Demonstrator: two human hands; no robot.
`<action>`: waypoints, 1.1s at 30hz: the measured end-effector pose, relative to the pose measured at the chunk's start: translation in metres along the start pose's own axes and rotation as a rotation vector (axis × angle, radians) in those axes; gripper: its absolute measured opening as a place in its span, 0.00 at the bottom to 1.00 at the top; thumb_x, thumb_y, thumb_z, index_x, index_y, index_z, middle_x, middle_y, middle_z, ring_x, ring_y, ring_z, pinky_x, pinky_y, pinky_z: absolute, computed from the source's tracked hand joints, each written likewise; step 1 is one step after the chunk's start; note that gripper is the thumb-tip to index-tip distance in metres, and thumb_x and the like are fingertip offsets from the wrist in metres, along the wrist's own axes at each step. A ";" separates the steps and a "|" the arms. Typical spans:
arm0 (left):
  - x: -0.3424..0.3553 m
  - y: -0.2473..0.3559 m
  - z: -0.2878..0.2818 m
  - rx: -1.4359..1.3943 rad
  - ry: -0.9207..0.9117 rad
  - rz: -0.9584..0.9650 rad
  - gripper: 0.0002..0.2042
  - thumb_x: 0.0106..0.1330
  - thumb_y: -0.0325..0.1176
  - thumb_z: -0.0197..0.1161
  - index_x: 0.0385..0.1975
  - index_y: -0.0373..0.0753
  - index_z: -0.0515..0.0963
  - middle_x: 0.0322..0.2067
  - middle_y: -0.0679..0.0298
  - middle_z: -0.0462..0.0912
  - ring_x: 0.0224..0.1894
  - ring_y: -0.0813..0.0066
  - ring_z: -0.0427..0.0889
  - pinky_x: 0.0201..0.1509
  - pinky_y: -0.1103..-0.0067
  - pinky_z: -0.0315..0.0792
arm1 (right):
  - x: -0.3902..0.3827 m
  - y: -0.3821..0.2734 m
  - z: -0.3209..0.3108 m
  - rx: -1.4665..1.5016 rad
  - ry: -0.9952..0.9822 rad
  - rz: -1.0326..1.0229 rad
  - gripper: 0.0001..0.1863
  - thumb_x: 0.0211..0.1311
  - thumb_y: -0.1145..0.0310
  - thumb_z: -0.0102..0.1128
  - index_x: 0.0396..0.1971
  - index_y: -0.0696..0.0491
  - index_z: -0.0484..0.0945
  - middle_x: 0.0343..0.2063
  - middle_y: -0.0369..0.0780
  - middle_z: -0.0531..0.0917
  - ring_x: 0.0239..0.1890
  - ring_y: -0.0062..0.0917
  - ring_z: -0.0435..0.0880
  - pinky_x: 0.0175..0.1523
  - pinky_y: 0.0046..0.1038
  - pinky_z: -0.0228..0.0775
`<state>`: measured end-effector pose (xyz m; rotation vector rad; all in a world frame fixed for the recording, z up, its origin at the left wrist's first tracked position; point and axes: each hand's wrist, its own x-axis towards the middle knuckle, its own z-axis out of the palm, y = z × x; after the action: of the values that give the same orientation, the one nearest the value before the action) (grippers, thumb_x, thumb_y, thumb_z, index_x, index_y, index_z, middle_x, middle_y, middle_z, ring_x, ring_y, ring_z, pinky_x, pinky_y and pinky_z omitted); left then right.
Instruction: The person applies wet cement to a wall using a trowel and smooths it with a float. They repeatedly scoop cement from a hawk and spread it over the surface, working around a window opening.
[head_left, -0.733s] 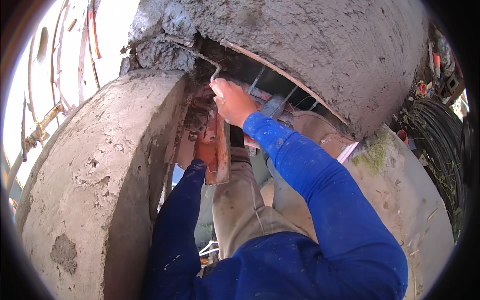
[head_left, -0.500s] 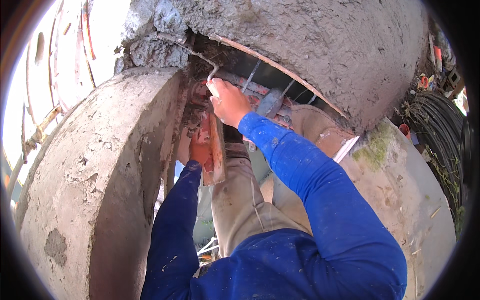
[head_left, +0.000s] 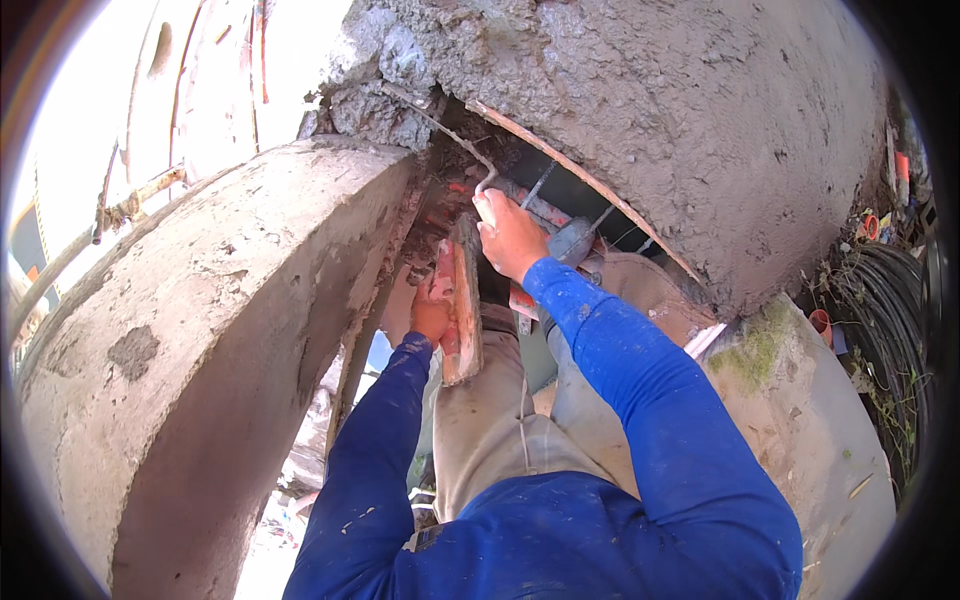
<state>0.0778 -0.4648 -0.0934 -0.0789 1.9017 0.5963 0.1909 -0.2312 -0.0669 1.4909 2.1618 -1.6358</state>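
My right hand is closed round the pale handle of a trowel. Its bent shank rises from the fist, and the blade, seen nearly edge-on, reaches up-left to the rough mortar beside the gap. Lower and to the left, my left hand grips a float by its reddish handle. The float's worn wooden board stands on edge, mortar-stained, above my trouser leg. The fingers of my left hand are partly hidden behind the handle.
Wet grey mortar covers the large curved surface ahead, edged below by a thin wooden strip. Metal bars cross the dark gap under it. A concrete beam runs along the left. Black coiled hose lies at the far right.
The view has shifted, so the scene sits further right and lower. The float has turned more upright and closer to my right hand. Both hands keep their holds.
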 end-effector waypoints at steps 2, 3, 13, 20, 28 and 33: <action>-0.011 0.001 0.000 -0.133 0.024 0.044 0.35 0.63 0.18 0.56 0.75 0.40 0.66 0.57 0.57 0.82 0.32 0.76 0.81 0.35 0.77 0.80 | -0.020 0.008 -0.014 0.054 -0.008 -0.015 0.26 0.67 0.66 0.64 0.64 0.51 0.71 0.53 0.53 0.85 0.53 0.55 0.84 0.57 0.51 0.77; -0.017 0.003 -0.001 -0.195 0.006 0.032 0.34 0.64 0.19 0.57 0.75 0.40 0.66 0.56 0.58 0.82 0.34 0.76 0.81 0.38 0.77 0.80 | -0.031 0.013 -0.026 0.085 -0.016 -0.049 0.27 0.66 0.66 0.64 0.64 0.52 0.71 0.52 0.53 0.85 0.54 0.55 0.84 0.57 0.51 0.77; -0.090 0.054 -0.012 -0.543 -0.203 0.167 0.22 0.84 0.38 0.52 0.73 0.40 0.68 0.60 0.59 0.81 0.55 0.70 0.84 0.61 0.72 0.79 | -0.162 0.052 -0.155 0.121 -0.014 -0.270 0.28 0.59 0.66 0.67 0.60 0.56 0.73 0.45 0.56 0.85 0.49 0.58 0.83 0.54 0.49 0.77; -0.131 0.054 0.000 -0.621 -0.191 0.110 0.22 0.83 0.36 0.54 0.73 0.40 0.68 0.60 0.59 0.81 0.55 0.70 0.84 0.61 0.72 0.79 | -0.224 0.088 -0.158 0.086 -0.091 -0.058 0.24 0.57 0.68 0.64 0.55 0.54 0.74 0.39 0.57 0.84 0.43 0.60 0.82 0.47 0.54 0.74; -0.116 0.101 0.038 -0.728 -0.196 0.117 0.23 0.81 0.35 0.55 0.73 0.40 0.68 0.60 0.59 0.81 0.56 0.69 0.84 0.61 0.72 0.79 | -0.236 0.076 -0.169 0.104 0.041 -0.167 0.22 0.56 0.69 0.64 0.52 0.56 0.74 0.36 0.55 0.83 0.42 0.58 0.82 0.45 0.52 0.74; -0.069 0.174 0.034 -0.783 -0.258 0.177 0.23 0.80 0.34 0.56 0.73 0.40 0.68 0.60 0.59 0.81 0.56 0.69 0.84 0.62 0.72 0.79 | -0.209 0.044 -0.210 -0.068 0.018 -0.385 0.19 0.57 0.69 0.65 0.47 0.56 0.73 0.32 0.52 0.81 0.36 0.54 0.83 0.41 0.51 0.73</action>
<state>0.0790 -0.3135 0.0218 -0.3206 1.3433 1.3761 0.4329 -0.2077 0.1078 1.1260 2.6132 -1.6264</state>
